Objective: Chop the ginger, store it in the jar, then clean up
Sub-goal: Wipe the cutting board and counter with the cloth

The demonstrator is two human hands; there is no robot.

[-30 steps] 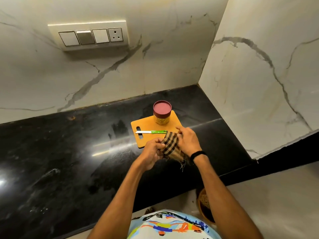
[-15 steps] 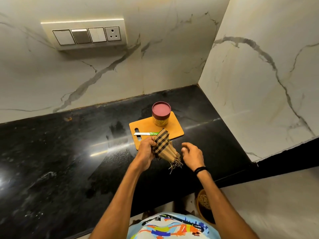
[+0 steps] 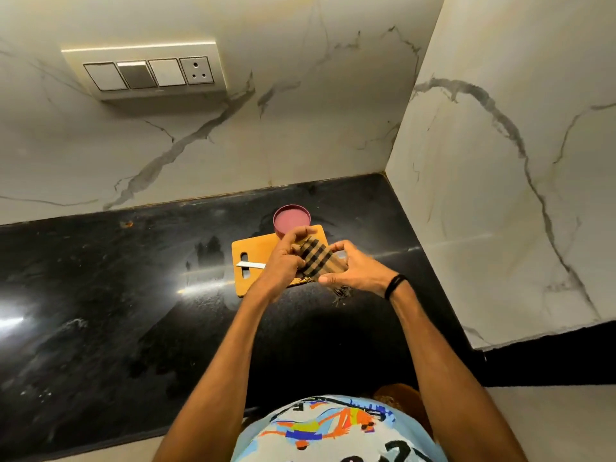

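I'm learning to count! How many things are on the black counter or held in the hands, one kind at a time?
Jars: 1, the red-lidded jar
Cutting boards: 1, the orange cutting board
Knives: 1, the knife lying on the board
Cloths: 1, the checked cloth
Total: 4

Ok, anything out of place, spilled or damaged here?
Nothing spilled: the lidded jar stands upright on the cutting board, knife flat beside it. Only an orange speck on the counter near the back wall, and the checked cloth has a frayed edge.
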